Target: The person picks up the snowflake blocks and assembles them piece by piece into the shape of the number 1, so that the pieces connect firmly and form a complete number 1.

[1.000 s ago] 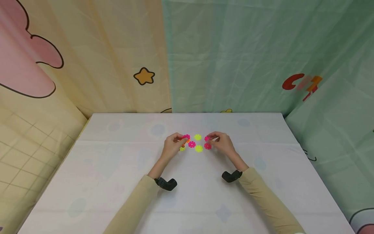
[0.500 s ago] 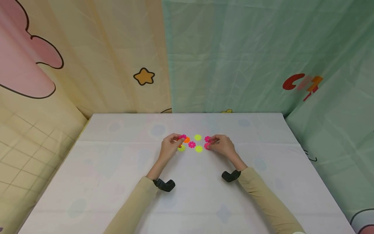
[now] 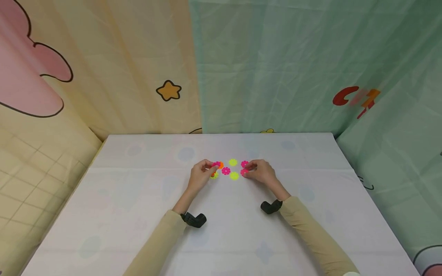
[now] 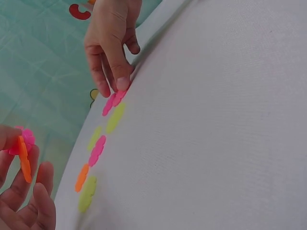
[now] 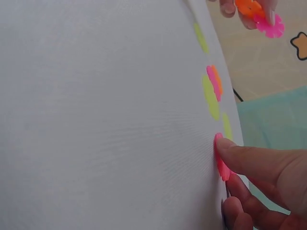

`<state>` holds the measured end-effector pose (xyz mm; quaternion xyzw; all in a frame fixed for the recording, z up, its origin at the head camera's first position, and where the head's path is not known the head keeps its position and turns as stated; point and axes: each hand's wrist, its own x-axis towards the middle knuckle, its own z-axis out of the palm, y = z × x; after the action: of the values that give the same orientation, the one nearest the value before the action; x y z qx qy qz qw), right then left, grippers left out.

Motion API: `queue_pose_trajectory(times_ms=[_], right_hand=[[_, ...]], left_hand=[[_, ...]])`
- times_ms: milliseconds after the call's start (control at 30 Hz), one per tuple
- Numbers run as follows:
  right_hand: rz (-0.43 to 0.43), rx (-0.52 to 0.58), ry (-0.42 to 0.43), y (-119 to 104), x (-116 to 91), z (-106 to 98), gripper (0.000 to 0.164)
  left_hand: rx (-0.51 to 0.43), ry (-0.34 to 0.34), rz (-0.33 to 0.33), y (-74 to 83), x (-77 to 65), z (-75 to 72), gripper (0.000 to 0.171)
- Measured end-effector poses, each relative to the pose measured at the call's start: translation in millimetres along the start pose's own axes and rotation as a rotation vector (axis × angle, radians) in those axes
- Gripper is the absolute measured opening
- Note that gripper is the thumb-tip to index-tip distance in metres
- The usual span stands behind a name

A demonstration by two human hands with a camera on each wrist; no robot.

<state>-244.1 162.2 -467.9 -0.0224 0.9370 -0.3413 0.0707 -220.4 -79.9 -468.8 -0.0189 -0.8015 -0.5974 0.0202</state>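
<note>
My left hand pinches a pink notched flower-shaped disc joined to an orange one, held up off the table in the left wrist view. My right hand is at the right end of the group, its thumb on the front of a pinkish-red disc and a finger behind it. Just beyond lies another pink disc. Between the hands are a pink disc, yellow discs and an orange disc. One more yellow disc lies near the left hand.
A white cloth with faint printed shapes covers the table. Its far edge runs close behind the discs, along a patterned curtain. Each wrist wears a black camera.
My left hand has shifted slightly left and down with the joined discs, uncovering the orange disc on the table. My right hand has moved from the far pink disc to the nearer pinkish-red one.
</note>
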Motion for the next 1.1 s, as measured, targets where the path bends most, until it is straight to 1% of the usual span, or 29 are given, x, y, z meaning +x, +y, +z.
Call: queue_pose_trajectory(times_ms=[100,267,500,667,733,800,967,1100], right_hand=[[-0.017,0.001,-0.015,-0.6,0.4,-0.6,0.031],[-0.011,0.013,-0.031,-2.4,0.9,-0.2,0.034],[-0.019,0.012,-0.008,-1.6,-0.7,-0.1,0.032],[-0.084,0.059,0.025,2.6,-1.6,2.1,0.023],[-0.113,0.073,0.039,4.1,-1.8,2.9,0.019],[-0.125,0.082,0.045,4.9,-1.9,3.1,0.017],[-0.115,0.101,0.034,4.9,-3.4,1.8,0.019],[-0.106,0.115,0.044,2.6,-5.2,0.9,0.019]], left_hand=[[-0.002,-0.004,0.005,-1.1,0.6,1.4,0.018],[-0.005,-0.007,0.005,-0.7,0.5,3.0,0.021],[0.001,-0.001,0.005,-1.3,-0.1,3.7,0.018],[0.012,0.003,0.011,-0.9,-0.5,4.1,0.018],[0.011,0.006,0.009,-0.6,-0.7,4.2,0.020],[0.007,0.006,-0.001,-0.2,-0.3,4.3,0.021],[-0.005,-0.010,-0.029,1.5,-0.1,4.3,0.022],[-0.017,-0.023,-0.033,2.1,-1.1,4.8,0.019]])
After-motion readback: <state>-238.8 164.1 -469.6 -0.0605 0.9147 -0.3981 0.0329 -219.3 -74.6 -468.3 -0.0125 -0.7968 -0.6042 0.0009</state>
